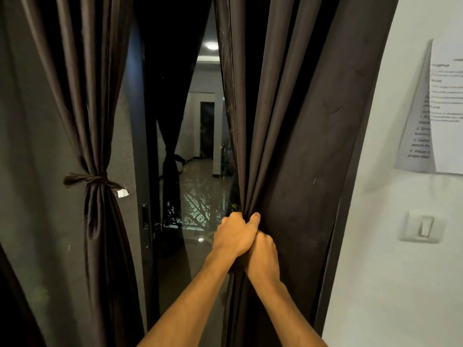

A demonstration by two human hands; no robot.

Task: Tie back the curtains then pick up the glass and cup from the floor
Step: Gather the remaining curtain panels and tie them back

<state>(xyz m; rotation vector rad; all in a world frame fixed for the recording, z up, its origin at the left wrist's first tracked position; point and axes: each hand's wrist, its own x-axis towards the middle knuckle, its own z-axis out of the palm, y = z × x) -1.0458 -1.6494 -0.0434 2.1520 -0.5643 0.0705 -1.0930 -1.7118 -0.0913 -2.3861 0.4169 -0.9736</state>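
Single head-worn view, forward, perhaps slightly downward, close before the right curtain

A printed sheet is hanging on the wall at right, showing a list numbered 1 to 4. Most lines are blurring beyond reading, though the last seems to be starting "Return" and ending "proper place".

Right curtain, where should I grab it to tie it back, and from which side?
Grip the right curtain at its inner edge, where the left hand and right hand pinch the pleats together. Come from the glass door side and sweep toward the wall: the folds converge at that point, so they should bundle narrowly, like the left curtain at its tie.
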